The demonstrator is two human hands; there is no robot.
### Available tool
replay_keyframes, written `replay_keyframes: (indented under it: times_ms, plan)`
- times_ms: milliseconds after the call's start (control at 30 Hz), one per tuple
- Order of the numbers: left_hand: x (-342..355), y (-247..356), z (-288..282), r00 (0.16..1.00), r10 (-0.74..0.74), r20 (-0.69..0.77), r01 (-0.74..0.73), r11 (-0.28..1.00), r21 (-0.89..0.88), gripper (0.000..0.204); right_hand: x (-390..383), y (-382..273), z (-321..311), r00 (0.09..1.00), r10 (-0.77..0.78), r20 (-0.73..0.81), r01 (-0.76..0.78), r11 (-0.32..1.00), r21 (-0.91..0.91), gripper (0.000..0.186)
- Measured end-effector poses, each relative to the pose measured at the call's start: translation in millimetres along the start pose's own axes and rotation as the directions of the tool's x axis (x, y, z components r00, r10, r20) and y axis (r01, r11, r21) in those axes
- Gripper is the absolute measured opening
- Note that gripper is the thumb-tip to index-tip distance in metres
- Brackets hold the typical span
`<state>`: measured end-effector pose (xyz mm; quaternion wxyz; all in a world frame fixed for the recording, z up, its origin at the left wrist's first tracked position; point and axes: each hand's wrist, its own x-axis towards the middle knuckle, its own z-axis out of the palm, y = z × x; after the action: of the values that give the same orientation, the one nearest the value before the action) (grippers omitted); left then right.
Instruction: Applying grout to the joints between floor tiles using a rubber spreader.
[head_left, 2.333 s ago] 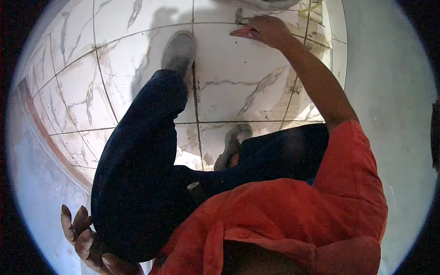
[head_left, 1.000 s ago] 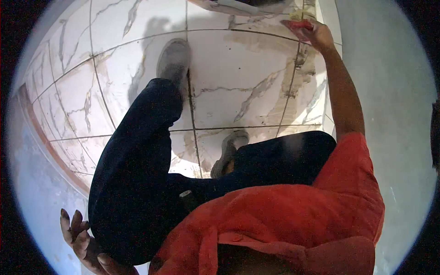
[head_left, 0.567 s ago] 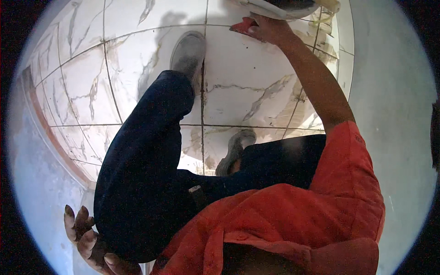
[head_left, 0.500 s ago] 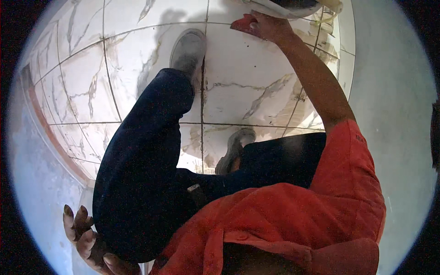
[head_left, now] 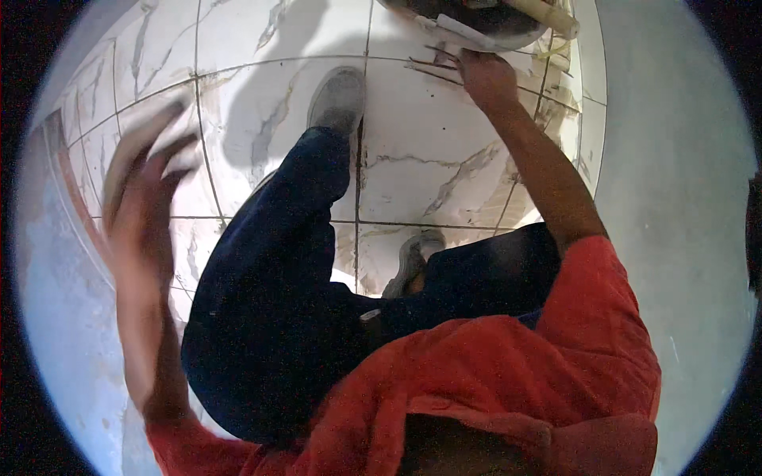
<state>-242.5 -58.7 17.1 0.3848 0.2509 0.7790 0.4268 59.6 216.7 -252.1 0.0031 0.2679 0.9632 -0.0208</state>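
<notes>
My left hand (head_left: 155, 163) is raised over the tiles at the left, its fingers spread and smeared by motion, with nothing seen in it. At the upper right, my right hand (head_left: 488, 79) is low over the floor with its fingers closed. A thin flat piece (head_left: 438, 68) with dark edges juts left from those fingers; its face is washed out by glare. Just beyond this hand stands a dark round basin (head_left: 508, 36), partly cut off by the frame. A pale rod-like handle (head_left: 548, 16) lies across its right rim, and a whitish strip (head_left: 464, 33) shows along its near side.
White marbled tiles (head_left: 429, 151) with dark joints cover the floor, with brownish smears toward the right. A pale wall (head_left: 675, 198) rises on the right, and a bluish one (head_left: 63, 301) stands left. My grey shoes (head_left: 337, 99) and bent, dark-trousered legs (head_left: 270, 278) take up the middle.
My left hand has swung up and forward from beside my knee. The right hand has shifted slightly right and down; the red flat piece in it no longer shows its red face. More of the basin shows.
</notes>
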Motion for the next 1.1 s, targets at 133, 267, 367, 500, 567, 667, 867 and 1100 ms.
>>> replay_keyframes:
  times_ms: [133, 267, 367, 500, 567, 667, 867, 1100]
  plan:
    - [128.5, -64.0, 64.8, 0.977, -0.123, 0.174, 0.195, 0.845, -0.498, 0.048, -15.0, -10.0, -70.2, 0.986, 0.002, 0.168, -0.023, 0.992, 0.124, 0.029]
    - [187.1, -67.4, 143.5, 0.894, -0.072, 0.443, 0.319, 0.797, -0.513, 0.073, -42.5, -1.1, -98.5, 0.914, 0.058, 0.401, -0.125, 0.982, 0.144, 0.032]
    - [187.6, -45.9, 174.3, 0.913, -0.207, 0.352, 0.355, 0.83, -0.43, 0.057, -79.0, 5.1, -102.9, 0.91, 0.063, 0.411, -0.105, 0.991, 0.081, 0.031]
    - [198.6, -70.0, 174.7, 0.953, -0.085, 0.29, 0.21, 0.879, -0.429, 0.046, -91.7, -12.0, -143.6, 0.972, -0.229, -0.056, 0.236, 0.94, 0.247, 0.022]
    - [199.5, -71.4, 174.3, 0.981, -0.021, 0.195, 0.117, 0.86, -0.497, 0.038, -93.1, -21.1, -161.4, 0.929, -0.321, -0.181, 0.354, 0.914, 0.196, 0.026]
    - [201.5, -76.4, 162.3, 0.984, -0.108, 0.142, 0.169, 0.818, -0.55, 0.028, -95.6, -27.5, -170.7, 0.93, -0.302, -0.209, 0.347, 0.908, 0.233, 0.03]
    - [194.3, -87.8, 90.4, 0.972, -0.217, 0.085, 0.232, 0.855, -0.464, 0.027, -110.6, -17.7, -156.1, 0.955, -0.168, -0.245, 0.24, 0.923, 0.301, 0.027]
    - [163.6, -139.6, -20.4, 0.965, -0.237, -0.113, 0.145, 0.839, -0.524, 0.034, -94.4, -26.6, -165.2, 0.902, 0.397, 0.17, -0.421, 0.721, 0.55, 0.014]
